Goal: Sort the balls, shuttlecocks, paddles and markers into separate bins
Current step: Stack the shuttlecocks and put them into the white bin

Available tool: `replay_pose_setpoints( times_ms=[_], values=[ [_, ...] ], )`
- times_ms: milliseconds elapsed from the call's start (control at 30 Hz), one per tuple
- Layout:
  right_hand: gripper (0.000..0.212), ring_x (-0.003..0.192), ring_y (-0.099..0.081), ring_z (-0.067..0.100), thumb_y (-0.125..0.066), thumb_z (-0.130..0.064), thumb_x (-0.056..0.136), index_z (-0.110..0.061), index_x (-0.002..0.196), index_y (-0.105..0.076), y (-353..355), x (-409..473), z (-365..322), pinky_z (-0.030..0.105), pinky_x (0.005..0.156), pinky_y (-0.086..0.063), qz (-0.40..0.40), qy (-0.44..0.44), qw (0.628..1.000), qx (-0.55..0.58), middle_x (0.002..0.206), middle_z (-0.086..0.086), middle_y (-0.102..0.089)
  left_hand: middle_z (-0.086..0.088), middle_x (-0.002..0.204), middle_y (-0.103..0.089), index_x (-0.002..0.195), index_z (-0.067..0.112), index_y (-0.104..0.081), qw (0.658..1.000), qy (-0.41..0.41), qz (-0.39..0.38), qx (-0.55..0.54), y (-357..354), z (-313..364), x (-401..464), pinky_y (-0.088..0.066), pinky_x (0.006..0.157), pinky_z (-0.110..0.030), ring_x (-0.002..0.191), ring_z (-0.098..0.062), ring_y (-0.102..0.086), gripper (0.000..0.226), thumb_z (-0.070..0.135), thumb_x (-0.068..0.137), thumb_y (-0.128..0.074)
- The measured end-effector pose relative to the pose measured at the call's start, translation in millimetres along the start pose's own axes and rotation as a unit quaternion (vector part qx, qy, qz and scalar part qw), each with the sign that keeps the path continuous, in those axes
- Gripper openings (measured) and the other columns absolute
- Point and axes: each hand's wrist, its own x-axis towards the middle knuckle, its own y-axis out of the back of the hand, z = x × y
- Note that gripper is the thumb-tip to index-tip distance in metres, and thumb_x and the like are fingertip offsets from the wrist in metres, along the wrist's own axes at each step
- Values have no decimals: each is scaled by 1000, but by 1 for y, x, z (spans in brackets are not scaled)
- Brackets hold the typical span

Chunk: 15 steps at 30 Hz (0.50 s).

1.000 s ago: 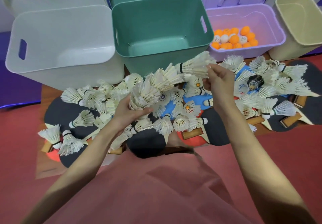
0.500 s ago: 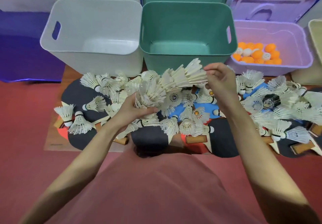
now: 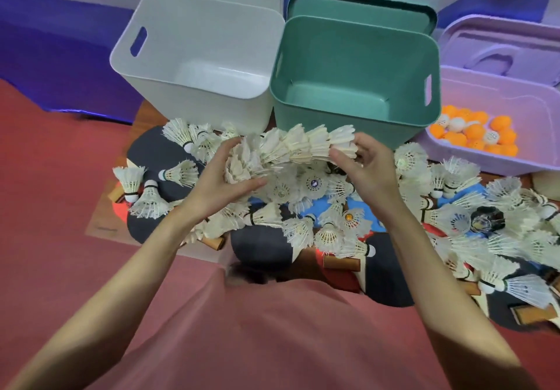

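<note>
A long nested row of white shuttlecocks (image 3: 298, 146) arches between my hands, just in front of the bins. My left hand (image 3: 222, 182) grips its left end and my right hand (image 3: 369, 171) pinches its right end. Many loose shuttlecocks (image 3: 330, 232) lie beneath on black and red paddles (image 3: 262, 247). An empty white bin (image 3: 169, 86) and an empty green bin (image 3: 333, 119) stand behind. The purple bin (image 3: 515, 98) at right holds orange and white balls (image 3: 472, 131). No markers are visible.
Bin lids lean behind the white, green and purple bins. A beige bin edge (image 3: 545, 183) shows at far right. More paddles with wooden handles (image 3: 342, 263) lie near my lap. Red floor (image 3: 45, 192) spreads to the left.
Both hands have lifted the shuttlecock row up toward the bins, and the right hand has shifted along its right end. The view has swung left and nearer.
</note>
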Motion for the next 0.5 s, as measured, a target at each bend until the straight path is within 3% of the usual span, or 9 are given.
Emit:
replay_pose_setpoints(
  times_ms=[67,133,200,267,333,367,433,500],
  values=[
    [27,75,-63,16,-68,-6,85,-8,104,-50,-7,12,-9,31,67,-50,1,-25,998,56,84,8,-70,16,123,-50,132,26,-41,999,-27,16,29,23,9,5,-43,89,-18,106,4,-49,69,34,73,-78],
    [48,64,-57,16,-70,-4,82,-15,120,-42,-16,30,-18,26,59,-44,-8,-29,997,74,69,-1,-63,7,115,-59,125,24,-47,999,-43,10,18,50,18,16,-55,75,-22,94,-9,-62,63,33,72,-78],
    [60,57,-51,10,-72,-2,80,-20,128,-41,-25,51,-28,21,60,-41,-24,-14,999,42,58,-5,-54,11,106,-61,119,30,-50,997,-68,4,31,80,29,35,-56,68,-20,86,-8,-65,56,31,71,-79],
    [56,64,-60,-2,-71,5,78,-16,126,-48,-39,76,-45,13,64,-48,-43,-21,998,33,70,-12,-68,12,98,-60,118,32,-50,992,-104,2,69,113,40,60,-54,67,-16,83,-7,-61,57,34,69,-80],
    [53,90,-67,8,-73,6,74,-9,122,-57,-58,103,-60,21,79,-55,-52,-21,998,11,101,3,-72,8,90,-57,122,24,-51,983,-138,2,120,145,45,90,-46,66,-4,76,-10,-58,61,34,69,-80],
    [50,95,-66,14,-75,6,73,-8,119,-60,-69,118,-65,27,84,-55,-51,-19,998,-2,107,8,-69,9,83,-54,123,20,-51,981,-143,2,134,159,45,106,-43,66,0,68,-8,-58,61,29,70,-81],
    [48,92,-65,17,-76,5,71,-8,114,-61,-90,149,-68,30,86,-55,-42,-29,998,-21,104,11,-68,10,82,-53,123,19,-51,986,-120,-16,112,184,41,139,-50,65,-7,62,-5,-58,59,21,71,-81],
    [48,82,-64,14,-77,4,71,-6,115,-61,-109,177,-70,24,79,-54,-41,-53,997,-40,101,12,-67,2,97,-56,122,21,-52,993,-86,-55,67,203,33,170,-58,63,-25,68,-13,-61,58,20,72,-81]
  ],
)
